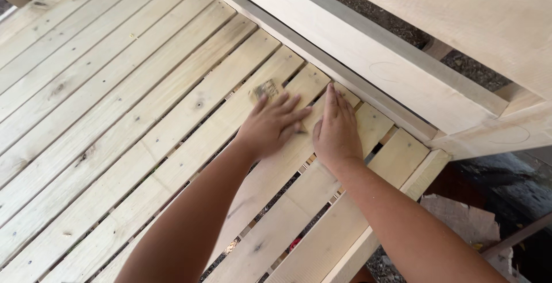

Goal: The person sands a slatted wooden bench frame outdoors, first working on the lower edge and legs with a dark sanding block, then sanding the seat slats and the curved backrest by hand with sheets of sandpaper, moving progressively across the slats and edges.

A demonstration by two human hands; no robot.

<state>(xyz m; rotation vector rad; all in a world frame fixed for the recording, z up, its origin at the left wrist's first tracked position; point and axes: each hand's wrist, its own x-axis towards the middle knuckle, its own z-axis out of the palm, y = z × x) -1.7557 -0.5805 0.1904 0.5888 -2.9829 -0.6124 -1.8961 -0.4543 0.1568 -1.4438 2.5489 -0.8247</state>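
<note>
A panel of pale wooden slats [115,116] fills the left and middle of the view. My left hand [270,125] lies flat on one slat and presses a small brownish piece of sandpaper [265,89] against the wood; most of the paper is hidden under the fingers. Beside it, my right hand [336,131] rests palm down on the same slat with its fingers together and nothing in it. The two hands touch at the thumbs.
A thick pale wooden beam [368,47] runs diagonally past the slats' far end, with another broad board [489,18] above it. Dark gravel ground [477,67] shows between them. Crumpled brown paper [460,214] lies at the lower right, below the panel's edge.
</note>
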